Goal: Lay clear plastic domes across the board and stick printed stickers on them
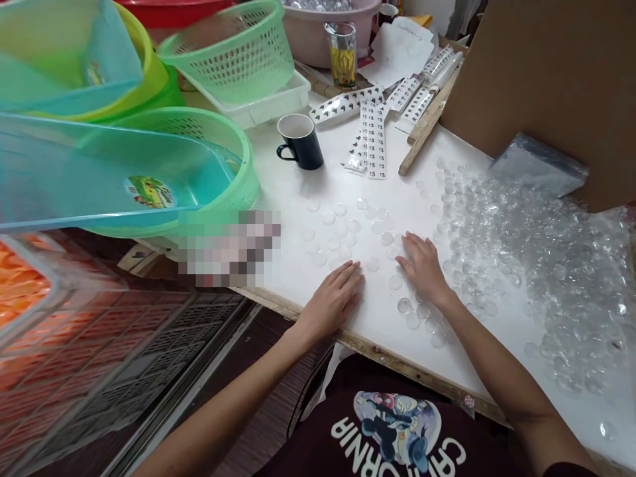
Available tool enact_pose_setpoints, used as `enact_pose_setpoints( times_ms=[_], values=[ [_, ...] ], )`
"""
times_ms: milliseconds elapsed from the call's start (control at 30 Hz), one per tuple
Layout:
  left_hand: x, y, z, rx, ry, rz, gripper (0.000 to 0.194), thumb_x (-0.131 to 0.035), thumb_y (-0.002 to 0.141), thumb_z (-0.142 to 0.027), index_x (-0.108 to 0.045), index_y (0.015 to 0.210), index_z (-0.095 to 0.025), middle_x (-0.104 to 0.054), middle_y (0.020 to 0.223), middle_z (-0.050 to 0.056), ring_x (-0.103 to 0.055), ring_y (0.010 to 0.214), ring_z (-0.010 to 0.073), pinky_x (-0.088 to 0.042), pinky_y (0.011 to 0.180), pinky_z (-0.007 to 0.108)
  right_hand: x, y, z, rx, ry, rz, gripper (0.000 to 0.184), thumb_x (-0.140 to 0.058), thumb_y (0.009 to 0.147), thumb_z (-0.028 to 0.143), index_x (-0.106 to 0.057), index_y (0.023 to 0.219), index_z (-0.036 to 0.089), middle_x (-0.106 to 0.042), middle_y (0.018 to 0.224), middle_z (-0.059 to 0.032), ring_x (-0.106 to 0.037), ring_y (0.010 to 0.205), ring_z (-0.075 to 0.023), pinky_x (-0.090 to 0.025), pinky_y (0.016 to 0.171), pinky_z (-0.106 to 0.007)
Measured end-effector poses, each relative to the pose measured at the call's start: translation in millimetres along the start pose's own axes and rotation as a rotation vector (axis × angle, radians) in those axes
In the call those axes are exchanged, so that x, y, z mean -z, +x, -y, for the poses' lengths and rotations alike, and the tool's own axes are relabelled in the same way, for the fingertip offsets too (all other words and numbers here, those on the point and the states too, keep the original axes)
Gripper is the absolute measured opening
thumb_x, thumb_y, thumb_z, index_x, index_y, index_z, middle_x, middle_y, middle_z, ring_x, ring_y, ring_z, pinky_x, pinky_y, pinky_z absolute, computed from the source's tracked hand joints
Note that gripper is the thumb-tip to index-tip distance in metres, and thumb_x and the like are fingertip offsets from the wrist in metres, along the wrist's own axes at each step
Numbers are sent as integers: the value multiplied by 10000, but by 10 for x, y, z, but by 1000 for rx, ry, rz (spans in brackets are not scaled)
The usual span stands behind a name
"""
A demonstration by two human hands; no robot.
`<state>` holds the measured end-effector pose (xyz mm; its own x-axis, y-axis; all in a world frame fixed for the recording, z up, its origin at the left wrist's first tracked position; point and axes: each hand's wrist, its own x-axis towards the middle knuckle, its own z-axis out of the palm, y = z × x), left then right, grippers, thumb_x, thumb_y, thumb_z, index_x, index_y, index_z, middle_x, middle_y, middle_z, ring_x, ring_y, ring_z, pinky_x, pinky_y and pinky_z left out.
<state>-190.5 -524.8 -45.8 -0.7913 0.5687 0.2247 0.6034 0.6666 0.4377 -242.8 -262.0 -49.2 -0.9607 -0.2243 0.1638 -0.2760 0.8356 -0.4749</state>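
Head view, inspected from where I stand: the left hand (334, 297) lies palm down on the white tabletop (293, 285) near its front edge, fingers extended and nearly pressed together, pinching nothing that I can see. The right hand (421, 265) is open, fingers slightly spread, thumb apart, beside several clear discs (404, 305); whether its fingertips touch any, I cannot tell. Loose discs lie scattered beyond the left hand, between both hands and on the near side of the right. To the right of the right hand sits a large heap of clear pieces (561, 265). Well beyond the left hand stands a dark mug (309, 151), upright, with printed strips (376, 142) farther right. A green basket (244, 159) sits left of the mug.
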Motion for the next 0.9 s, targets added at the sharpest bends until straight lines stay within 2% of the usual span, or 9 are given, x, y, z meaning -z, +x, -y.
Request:
enact_pose_setpoints(
  times_ms=[100,233,333,467,567,733,833,900],
  values=[
    [-1,0,9,1,3,-18,331,-464,1025,-250,-579,1310,-127,-545,1463,187,-457,1421,303,-480,1123,511,68,66,-28,-43,-21,-78,424,-547,964,334,-572,1363,192,-645,1337,-146,-559,1263,-313,-369,1098,-542],
    [6,6,-10,-7,27,-38,322,-463,1029,-250,-575,1304,-124,-563,1440,185,-482,1398,303,-496,1104,505,117,132,-11,-35,-34,-63,311,-590,931,268,-649,1229,198,-685,1236,-120,-583,1163,-307,-417,1004,-489],
    [17,11,-30,-21,46,-45,308,-463,1030,-240,-576,1286,-112,-580,1413,187,-505,1375,305,-507,1093,492,104,194,105,-23,-39,-60,248,-576,947,253,-674,1170,210,-692,1210,-99,-577,1135,-288,-405,983,-464],
    [33,20,-54,-7,52,-35,280,-477,1018,-216,-585,1261,-129,-593,1391,178,-518,1360,301,-513,1085,490,21,352,283,28,-50,-31,323,-617,937,271,-639,1250,195,-685,1241,-103,-558,1143,-289,-378,977,-451],
    [41,19,-65,7,52,-34,266,-485,1009,-202,-592,1243,-139,-598,1380,175,-519,1357,299,-515,1084,495,-40,447,334,17,-66,-29,329,-607,932,224,-625,1258,181,-701,1209,-116,-566,1102,-297,-365,958,-455],
    [47,16,-69,-2,73,-54,280,-480,1015,-213,-584,1259,-121,-601,1372,186,-531,1340,308,-529,1064,500,-69,415,380,46,-16,-73,308,-574,963,241,-612,1266,196,-704,1236,-102,-580,1108,-280,-354,966,-442],
    [50,17,-70,-10,87,-67,311,-476,1018,-212,-563,1302,-122,-595,1386,182,-528,1345,311,-525,1065,504,-80,386,442,141,21,9,287,-601,962,273,-634,1236,194,-702,1257,-100,-587,1140,-269,-363,969,-422],
    [49,14,-72,-6,86,-69,330,-477,1020,-218,-552,1328,-127,-591,1399,177,-521,1356,310,-521,1070,503,-55,380,441,157,31,34,247,-604,961,278,-658,1188,195,-693,1271,-103,-589,1162,-268,-369,969,-418]
  ],
)
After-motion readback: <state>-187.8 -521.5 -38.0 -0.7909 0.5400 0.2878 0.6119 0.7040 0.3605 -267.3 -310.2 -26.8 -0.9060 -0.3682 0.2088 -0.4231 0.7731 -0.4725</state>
